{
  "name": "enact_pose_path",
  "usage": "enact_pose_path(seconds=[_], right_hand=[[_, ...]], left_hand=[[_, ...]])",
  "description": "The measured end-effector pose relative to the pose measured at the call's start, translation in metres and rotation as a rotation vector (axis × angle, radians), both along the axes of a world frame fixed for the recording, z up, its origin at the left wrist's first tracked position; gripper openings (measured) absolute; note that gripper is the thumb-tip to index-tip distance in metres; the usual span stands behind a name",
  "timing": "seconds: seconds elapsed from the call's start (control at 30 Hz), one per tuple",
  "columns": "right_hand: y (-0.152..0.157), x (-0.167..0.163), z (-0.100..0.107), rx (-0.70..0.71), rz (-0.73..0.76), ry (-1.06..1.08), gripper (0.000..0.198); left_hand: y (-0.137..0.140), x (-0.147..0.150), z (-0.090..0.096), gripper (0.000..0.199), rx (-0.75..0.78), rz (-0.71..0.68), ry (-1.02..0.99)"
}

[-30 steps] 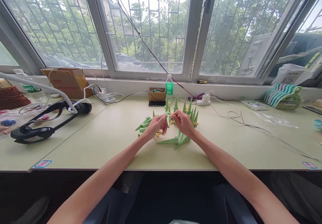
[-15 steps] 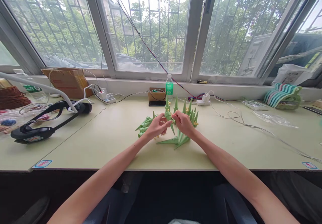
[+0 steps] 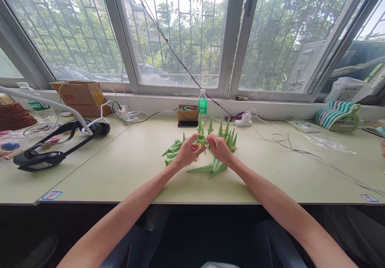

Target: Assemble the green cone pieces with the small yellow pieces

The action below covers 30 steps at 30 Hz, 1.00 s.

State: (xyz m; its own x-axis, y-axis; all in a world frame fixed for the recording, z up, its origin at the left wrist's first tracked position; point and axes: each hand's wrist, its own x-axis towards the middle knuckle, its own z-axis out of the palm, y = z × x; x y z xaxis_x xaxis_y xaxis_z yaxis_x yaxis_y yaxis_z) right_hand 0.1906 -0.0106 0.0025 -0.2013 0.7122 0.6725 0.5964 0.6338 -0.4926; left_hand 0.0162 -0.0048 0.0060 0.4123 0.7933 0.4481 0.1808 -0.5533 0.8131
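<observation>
My left hand (image 3: 190,151) grips a light green plastic watering spike (image 3: 201,140), its round open end turned up toward me and its point angled down. My right hand (image 3: 219,147) is closed in a pinch at the spike's right side; whatever lies between its fingertips is too small and covered to make out. Behind and right of my hands, several green spikes (image 3: 226,133) stand upright, some with small yellow valves (image 3: 234,148). More spikes (image 3: 172,155) lie on their sides to the left. Nearer me, another lying spike (image 3: 201,168) points left.
Behind the spikes stand a green-labelled bottle (image 3: 202,104), a small cardboard box (image 3: 188,111) and a phone (image 3: 188,124). A black headset (image 3: 60,143) lies left. Cables (image 3: 288,139) and hangers (image 3: 338,115) are right. Another person's hand (image 3: 383,147) shows at the right edge.
The held spike has tipped so its open end now faces me. Both my hands stay in nearly the same place. Another person's hand has come in at the right edge.
</observation>
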Motion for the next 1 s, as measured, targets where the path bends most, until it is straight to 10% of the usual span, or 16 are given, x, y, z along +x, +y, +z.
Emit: enact_pose_path(seconds=[1.0], right_hand=[[-0.004,-0.0027,0.003,-0.027,0.061,0.046,0.036]], left_hand=[[-0.0002,0.0028,0.0026,0.029,0.136,0.094,-0.034]])
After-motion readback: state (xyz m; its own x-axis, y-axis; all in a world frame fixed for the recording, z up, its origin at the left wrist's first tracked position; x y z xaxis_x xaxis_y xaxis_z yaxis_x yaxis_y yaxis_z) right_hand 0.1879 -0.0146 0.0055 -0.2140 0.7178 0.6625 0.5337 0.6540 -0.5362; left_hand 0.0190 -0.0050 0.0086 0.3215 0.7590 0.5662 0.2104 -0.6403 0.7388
